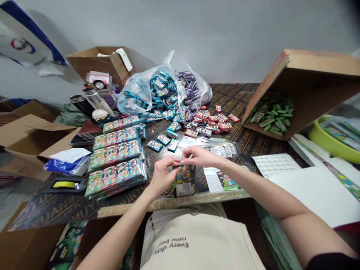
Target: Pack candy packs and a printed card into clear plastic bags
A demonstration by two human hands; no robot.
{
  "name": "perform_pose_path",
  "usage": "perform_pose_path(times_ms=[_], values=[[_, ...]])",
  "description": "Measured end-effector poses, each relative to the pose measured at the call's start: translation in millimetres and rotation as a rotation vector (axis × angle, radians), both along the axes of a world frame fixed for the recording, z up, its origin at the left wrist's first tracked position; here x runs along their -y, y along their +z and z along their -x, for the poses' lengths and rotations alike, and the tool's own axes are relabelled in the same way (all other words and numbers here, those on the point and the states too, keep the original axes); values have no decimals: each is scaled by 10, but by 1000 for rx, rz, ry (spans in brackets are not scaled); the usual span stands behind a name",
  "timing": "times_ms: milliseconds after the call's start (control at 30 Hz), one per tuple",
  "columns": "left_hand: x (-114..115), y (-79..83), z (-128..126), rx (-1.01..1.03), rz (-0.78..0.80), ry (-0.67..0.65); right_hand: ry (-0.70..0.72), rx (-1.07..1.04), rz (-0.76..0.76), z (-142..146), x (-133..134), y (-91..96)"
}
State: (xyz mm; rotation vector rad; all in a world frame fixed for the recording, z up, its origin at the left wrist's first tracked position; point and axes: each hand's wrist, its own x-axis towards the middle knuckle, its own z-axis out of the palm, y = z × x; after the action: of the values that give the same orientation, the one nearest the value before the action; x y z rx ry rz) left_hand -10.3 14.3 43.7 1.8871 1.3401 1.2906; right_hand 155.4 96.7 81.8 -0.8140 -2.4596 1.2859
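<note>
My left hand (164,175) and my right hand (196,156) meet at the middle of the table, fingertips touching. Both are closed in a pinch, and whatever is between the fingertips is too small to make out. Just below them, near the table edge, is a dark printed packet (185,183) with a pale label, partly hidden by the fingers. Behind the hands lie several small blue boxes (163,139) and a clear plastic sleeve (221,149). To the right of the packet, a white sheet (211,180) rests beside a green printed card (227,182).
Stacked colourful packs (116,176) stand at left, beside a tape dispenser (66,185). Behind are a clear bag (135,93) of blue boxes, purple boxes (188,84) and red boxes (213,119). A tilted carton (312,78) at right holds green boxes (277,117).
</note>
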Motion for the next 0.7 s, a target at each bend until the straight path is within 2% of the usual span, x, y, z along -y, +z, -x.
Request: perform_pose_path(times_ms=[133, 267, 333, 433, 533, 567, 633, 700], values=[[26, 17, -31, -38, -40, 12, -4, 19, -13, 8, -25, -10], [21, -16, -90, -41, -69, 112, -21, -10, 16, 22, -35, -53], [10, -73, -130, -17, -51, 158, -79, -80, 69, 36, -13, -120], [16, -197, -199, 125, 66, 187, -228, -257, 200, 45, 47, -267], [129, -249, -208, 323, 257, 112, -355, -367, 314, -40, 34, -431], [201, -221, -174, 335, 289, 90, -405, -376, 298, -110, -8, -486], [384, -84, -33, 234, 218, 131, -509, -310, 122, -320, -153, -601], [565, 107, 194, 5, -49, 261, -599, -93, -178, -597, -351, -730]])
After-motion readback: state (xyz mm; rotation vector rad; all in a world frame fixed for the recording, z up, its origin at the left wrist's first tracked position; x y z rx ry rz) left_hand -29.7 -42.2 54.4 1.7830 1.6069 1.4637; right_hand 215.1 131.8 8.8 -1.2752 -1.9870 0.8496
